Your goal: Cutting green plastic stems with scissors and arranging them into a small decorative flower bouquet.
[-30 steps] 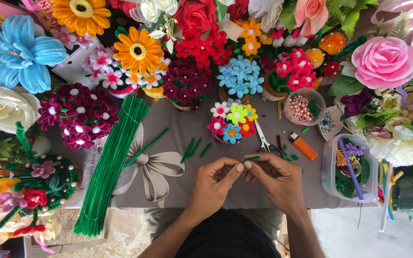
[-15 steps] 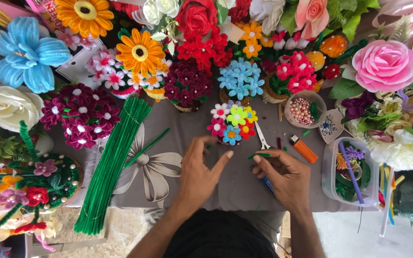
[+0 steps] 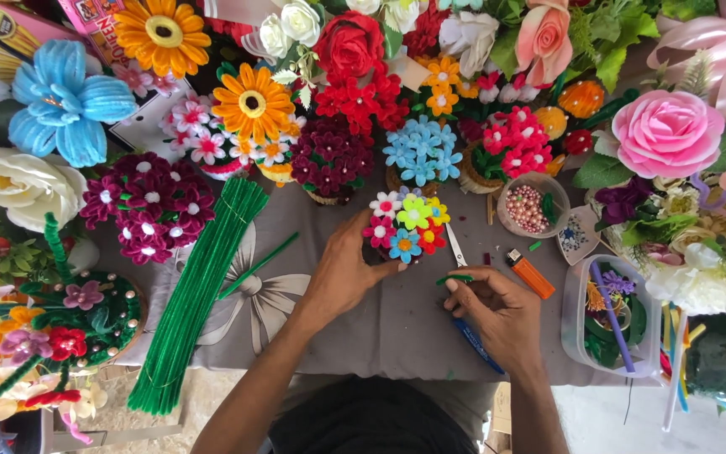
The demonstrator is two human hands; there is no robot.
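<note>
My left hand (image 3: 344, 273) reaches forward and grips the base of a small pot of multicoloured pipe-cleaner flowers (image 3: 405, 225) standing in the middle of the grey cloth. My right hand (image 3: 497, 309) rests on the cloth to the right. It pinches a short green pipe-cleaner piece (image 3: 455, 279) between thumb and forefinger. A blue-handled tool (image 3: 474, 343) lies under that hand, its handle sticking out toward me.
A bundle of green pipe cleaners (image 3: 199, 290) lies on the left. Scissors (image 3: 455, 245), an orange lighter (image 3: 531, 273), a cup of pink beads (image 3: 527, 208) and a clear tub of scraps (image 3: 611, 315) sit to the right. Handmade flower arrangements crowd the back and both sides.
My hands were joined over the green piece, then separated. The left hand moved forward to the small flower pot; the right hand kept the green piece.
</note>
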